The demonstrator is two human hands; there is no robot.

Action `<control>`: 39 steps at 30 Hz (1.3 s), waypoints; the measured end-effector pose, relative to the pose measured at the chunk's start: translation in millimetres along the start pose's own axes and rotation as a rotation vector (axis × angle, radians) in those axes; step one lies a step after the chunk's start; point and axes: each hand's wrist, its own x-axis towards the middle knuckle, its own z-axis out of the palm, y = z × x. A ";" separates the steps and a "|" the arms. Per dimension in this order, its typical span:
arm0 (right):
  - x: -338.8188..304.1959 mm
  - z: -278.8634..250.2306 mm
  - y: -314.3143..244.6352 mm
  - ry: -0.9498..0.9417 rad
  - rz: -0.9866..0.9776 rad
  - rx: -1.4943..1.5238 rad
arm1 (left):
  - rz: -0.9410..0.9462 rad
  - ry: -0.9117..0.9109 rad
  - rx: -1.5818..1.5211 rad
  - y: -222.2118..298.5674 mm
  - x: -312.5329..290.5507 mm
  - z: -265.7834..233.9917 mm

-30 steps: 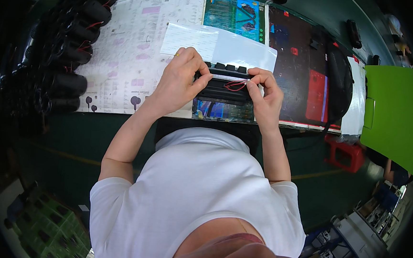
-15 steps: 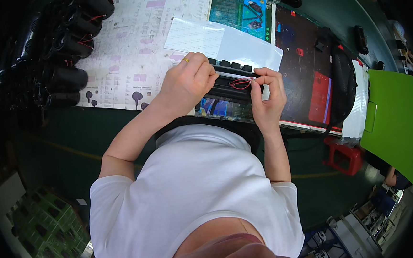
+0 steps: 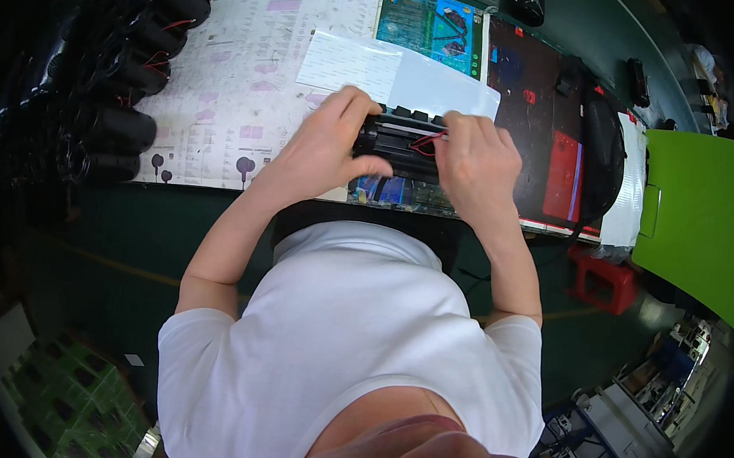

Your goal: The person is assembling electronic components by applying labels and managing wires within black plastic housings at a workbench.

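A black cylindrical housing (image 3: 402,157) with an open slot lies crosswise in front of me at the bench's near edge. Red wires (image 3: 427,143) come out of the slot, and a thin pale-edged strip (image 3: 408,131) runs along its far side, with several black button-like blocks (image 3: 403,112) beyond it. My left hand (image 3: 332,141) is closed around the housing's left end, fingers over the far side and thumb stretched along the near side. Around the right end and the strip curls my right hand (image 3: 479,162); its fingertips are partly hidden.
Several similar black housings (image 3: 123,129) with red wires stand in a row at the left. White sheets (image 3: 353,62) lie just beyond my hands. A black bag-like item (image 3: 602,156) is on the right, beside a green panel (image 3: 696,214). A red stool (image 3: 602,279) stands below.
My right hand has gone from pinching the red wires to curling over the housing's right end. My left thumb has come down along the near side.
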 end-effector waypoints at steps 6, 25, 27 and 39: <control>40.2 23.1 -30.0 -0.035 -0.241 0.052 | 0.091 -0.010 -0.016 -9.7 -6.3 13.3; 12.7 27.4 67.8 -0.295 0.393 1.258 | 0.202 0.306 -0.129 -17.8 8.2 34.2; 29.6 32.9 76.6 -0.504 0.331 1.235 | 0.253 0.343 -0.073 -17.0 9.0 34.7; 21.3 -15.9 16.5 -0.048 0.331 0.751 | 0.056 0.385 -0.290 -4.5 -7.9 25.4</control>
